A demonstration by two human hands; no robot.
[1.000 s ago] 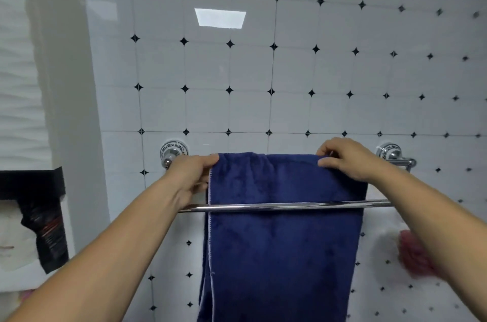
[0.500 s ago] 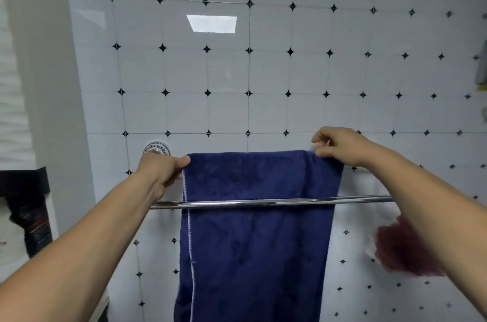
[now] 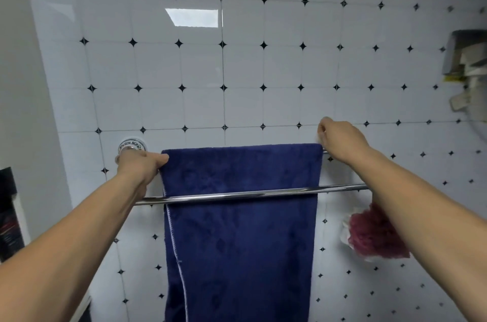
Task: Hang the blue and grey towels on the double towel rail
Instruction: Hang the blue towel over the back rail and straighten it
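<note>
Two bare hands reach forward to the top edge of a blue towel (image 3: 239,229). The left hand (image 3: 139,163) is closed on the towel's upper left corner, with the thumb lying along the top fold and the fingers curled behind the cloth. The right hand (image 3: 340,139) sits at the upper right corner, fingers bent in a loose curl just above and beside the fold; whether it pinches the cloth or only touches it cannot be told from this angle.

The blue towel is draped over the rear bar of the towel rail (image 3: 340,187), close to the wall, and hangs straight down out of the bottom of the frame. The front bar crosses in front of the towel, bare and shiny, running from behind the left forearm to behind the right forearm. A round wall mount (image 3: 131,144) shows just above the left hand.

Behind the rail is a wall of white tiles (image 3: 200,66) with small black diamonds at the corners. A dark red bath puff (image 3: 374,237) hangs near the wall below the right forearm, partly hidden by it. A wall shelf (image 3: 466,55) with blurred items sits at the upper right edge
</note>
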